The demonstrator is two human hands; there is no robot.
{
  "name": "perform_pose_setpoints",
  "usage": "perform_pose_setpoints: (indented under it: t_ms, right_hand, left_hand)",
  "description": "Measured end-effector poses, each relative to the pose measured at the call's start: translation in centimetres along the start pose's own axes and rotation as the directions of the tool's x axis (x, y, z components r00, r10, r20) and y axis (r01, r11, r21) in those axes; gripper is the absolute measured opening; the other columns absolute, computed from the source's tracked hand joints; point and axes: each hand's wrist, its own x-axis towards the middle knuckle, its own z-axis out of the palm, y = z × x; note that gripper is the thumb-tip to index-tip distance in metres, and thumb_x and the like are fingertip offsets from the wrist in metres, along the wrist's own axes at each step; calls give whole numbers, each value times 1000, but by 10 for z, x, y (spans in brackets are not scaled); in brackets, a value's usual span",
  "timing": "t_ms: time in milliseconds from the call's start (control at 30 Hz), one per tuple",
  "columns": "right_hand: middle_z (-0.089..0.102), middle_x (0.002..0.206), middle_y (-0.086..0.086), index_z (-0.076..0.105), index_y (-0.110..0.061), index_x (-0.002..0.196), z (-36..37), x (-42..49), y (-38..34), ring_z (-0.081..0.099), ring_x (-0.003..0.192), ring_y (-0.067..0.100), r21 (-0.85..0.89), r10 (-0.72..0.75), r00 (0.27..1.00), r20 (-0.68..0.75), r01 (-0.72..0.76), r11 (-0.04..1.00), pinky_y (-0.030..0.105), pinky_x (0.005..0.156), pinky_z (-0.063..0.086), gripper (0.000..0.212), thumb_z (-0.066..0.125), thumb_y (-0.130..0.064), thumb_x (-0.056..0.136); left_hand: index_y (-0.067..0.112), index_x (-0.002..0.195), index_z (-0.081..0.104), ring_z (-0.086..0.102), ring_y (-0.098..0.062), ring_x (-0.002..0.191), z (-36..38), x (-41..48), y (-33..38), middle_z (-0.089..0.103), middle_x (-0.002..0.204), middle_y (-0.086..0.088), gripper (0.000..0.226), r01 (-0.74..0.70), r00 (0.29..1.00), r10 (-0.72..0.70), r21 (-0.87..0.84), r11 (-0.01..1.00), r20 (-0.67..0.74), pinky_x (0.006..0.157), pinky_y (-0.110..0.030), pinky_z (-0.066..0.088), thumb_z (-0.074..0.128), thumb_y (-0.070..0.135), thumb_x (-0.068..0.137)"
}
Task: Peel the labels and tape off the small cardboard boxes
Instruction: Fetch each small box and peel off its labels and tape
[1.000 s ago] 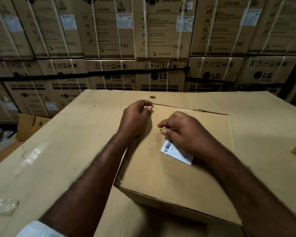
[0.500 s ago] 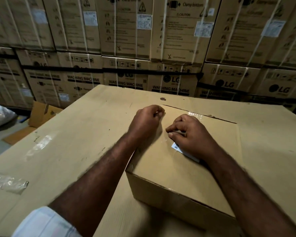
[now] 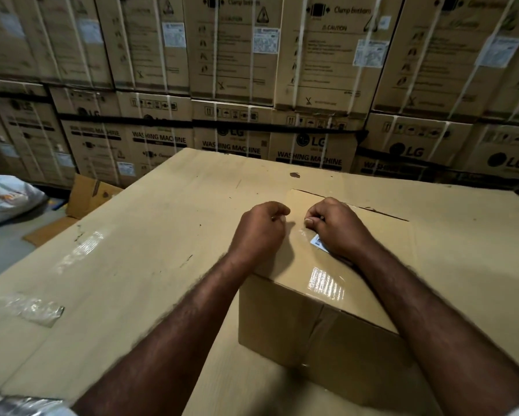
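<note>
Both hands have slid toward 12 o'clock on the small cardboard box [image 3: 336, 298]. Left hand [image 3: 259, 232] is fisted, pinching something unclear; right hand [image 3: 338, 228] is curled, covering the label [image 3: 317, 242].

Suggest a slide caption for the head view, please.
Both hands pick at clear tape atop a small cardboard box.
</note>
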Motion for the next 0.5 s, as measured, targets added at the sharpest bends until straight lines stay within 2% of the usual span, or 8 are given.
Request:
perform_pose_setpoints:
  t_ms: [100,267,400,500]
  right_hand:
    - [52,89,-14,64,-32,79,2,4,7,54,98,17,33,14,999,38,-16,999,36,88,46,17,63,-24,94]
    - [56,89,-10,66,-27,81,0,6,11,58,92,16,124,12,998,59,-19,992,38,88,49,16,62,-22,95]
    - [61,97,-2,71,-18,90,-3,6,10,58,96,18,175,14,997,70,-26,984,41,90,49,12,61,-20,96]
    - [60,95,-3,69,-18,91,-4,6,12,58,96,19,211,23,998,64,-36,977,40,90,49,11,60,-19,96]
  left_hand:
    - [16,116,72,64,-13,107,1,2,1,72,117,0,24,8,1000,-8,-19,1000,-7,87,-22,46,55,15,99]
    - [16,114,72,63,-13,104,8,4,3,71,111,2,27,-40,992,34,44,998,125,87,-31,50,60,34,98]
    - [16,103,73,60,-9,91,15,13,3,66,98,5,36,-46,985,32,84,995,168,72,-29,45,68,49,89]
    - [15,94,76,59,-2,72,17,20,7,65,81,8,28,-2,982,-11,66,998,188,61,-24,42,76,42,85]
